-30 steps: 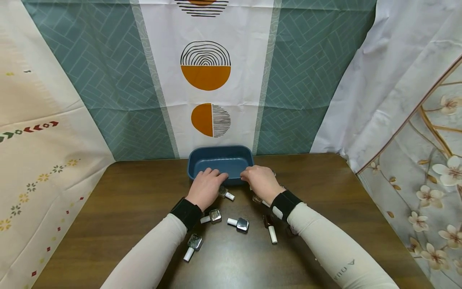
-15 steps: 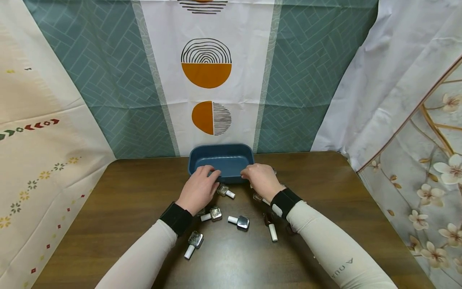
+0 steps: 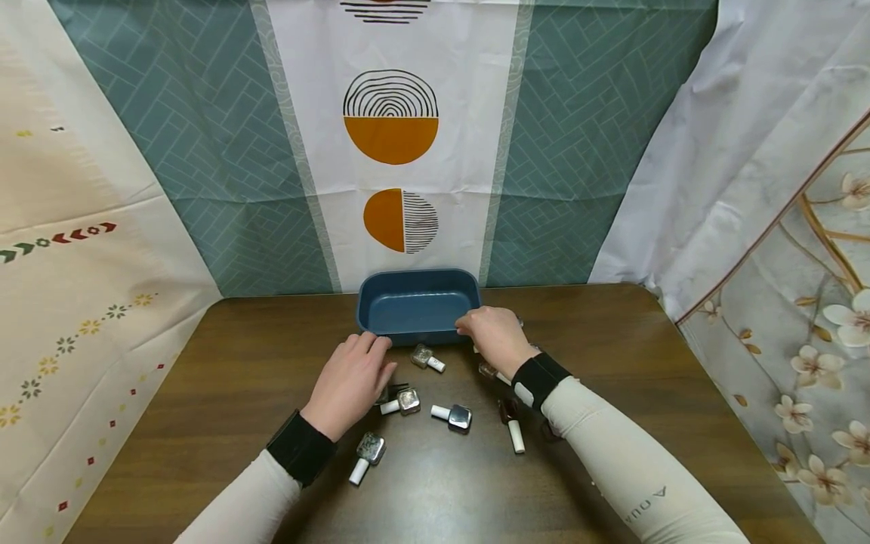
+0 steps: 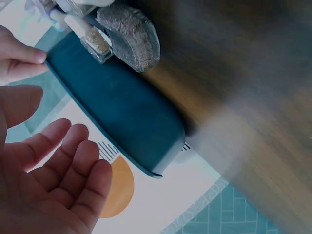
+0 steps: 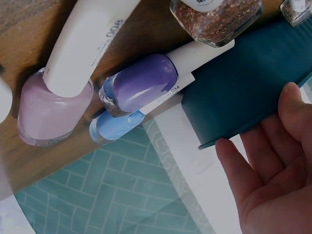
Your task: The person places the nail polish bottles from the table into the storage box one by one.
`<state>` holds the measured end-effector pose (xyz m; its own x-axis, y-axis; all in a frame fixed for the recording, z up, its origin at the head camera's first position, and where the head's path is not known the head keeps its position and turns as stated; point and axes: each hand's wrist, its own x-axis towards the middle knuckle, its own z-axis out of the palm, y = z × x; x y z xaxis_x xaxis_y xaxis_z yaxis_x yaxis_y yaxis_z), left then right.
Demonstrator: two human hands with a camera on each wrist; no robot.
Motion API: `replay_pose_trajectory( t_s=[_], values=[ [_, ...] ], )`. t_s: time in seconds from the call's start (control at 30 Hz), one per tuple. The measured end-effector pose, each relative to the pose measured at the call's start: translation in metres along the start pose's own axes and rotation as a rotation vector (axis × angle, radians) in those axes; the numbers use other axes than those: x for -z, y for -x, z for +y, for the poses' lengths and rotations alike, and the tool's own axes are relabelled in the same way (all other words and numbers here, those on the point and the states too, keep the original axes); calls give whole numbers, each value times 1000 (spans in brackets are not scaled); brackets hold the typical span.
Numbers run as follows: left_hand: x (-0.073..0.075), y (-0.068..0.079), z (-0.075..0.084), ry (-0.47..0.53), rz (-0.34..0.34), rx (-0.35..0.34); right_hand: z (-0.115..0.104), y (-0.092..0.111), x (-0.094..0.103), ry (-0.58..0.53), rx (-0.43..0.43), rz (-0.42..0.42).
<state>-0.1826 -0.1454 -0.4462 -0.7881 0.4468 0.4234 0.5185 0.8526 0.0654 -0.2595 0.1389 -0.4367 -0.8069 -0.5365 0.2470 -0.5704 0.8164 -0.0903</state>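
My right hand (image 3: pixel 498 336) pinches the near right corner rim of a dark blue plastic bin (image 3: pixel 421 308), thumb on one side and fingers on the other. The bin stands at the table's back edge with nothing visible inside. My left hand (image 3: pixel 350 381) hovers just off the bin's near left corner, fingers loosely bent and holding nothing. Below the bin lies a glitter nail polish bottle (image 3: pixel 421 356). Beside the left hand are a silver one (image 3: pixel 409 401) and another partly hidden. Purple (image 5: pixel 146 83), light blue (image 5: pixel 117 126) and copper glitter (image 5: pixel 219 19) nail polish bottles lie near the right hand.
More white-capped nail polish bottles lie about the brown table (image 3: pixel 272 325): a dark silver one (image 3: pixel 459 418), a grey glitter one (image 3: pixel 371 448), a dark red one (image 3: pixel 508 412) and a pale pink one (image 5: pixel 56 112). A patterned curtain (image 3: pixel 421 181) hangs behind the bin.
My left hand has left the bin's near rim and drawn back down and left, uncovering the glitter bottle. The right hand stays on the rim.
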Motion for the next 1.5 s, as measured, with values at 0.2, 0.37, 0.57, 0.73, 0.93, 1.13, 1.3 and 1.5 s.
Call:
replay_pose_trajectory(
  t_s=[0.2, 0.37, 0.57, 0.73, 0.93, 1.13, 1.3, 1.5],
  values=[
    [9, 17, 1, 2, -58, 28, 1, 1, 1, -16, -13, -12],
    [14, 30, 6, 1, -81, 37, 0, 1, 1, -12, -14, 2],
    [18, 47, 12, 2, -139, 56, -2, 1, 1, -10, -17, 11],
    [20, 63, 16, 4, -157, 61, -2, 1, 1, -13, -25, -9],
    [20, 77, 20, 5, -210, 92, -2, 1, 1, -21, -33, -5],
    [22, 86, 24, 4, -224, 106, -1, 1, -2, -21, -22, 24],
    [24, 93, 27, 8, -229, 127, 1, 0, -4, -8, -10, 44],
    [25, 103, 29, -5, -188, 114, 2, 0, -5, -7, -7, 55]
  ],
)
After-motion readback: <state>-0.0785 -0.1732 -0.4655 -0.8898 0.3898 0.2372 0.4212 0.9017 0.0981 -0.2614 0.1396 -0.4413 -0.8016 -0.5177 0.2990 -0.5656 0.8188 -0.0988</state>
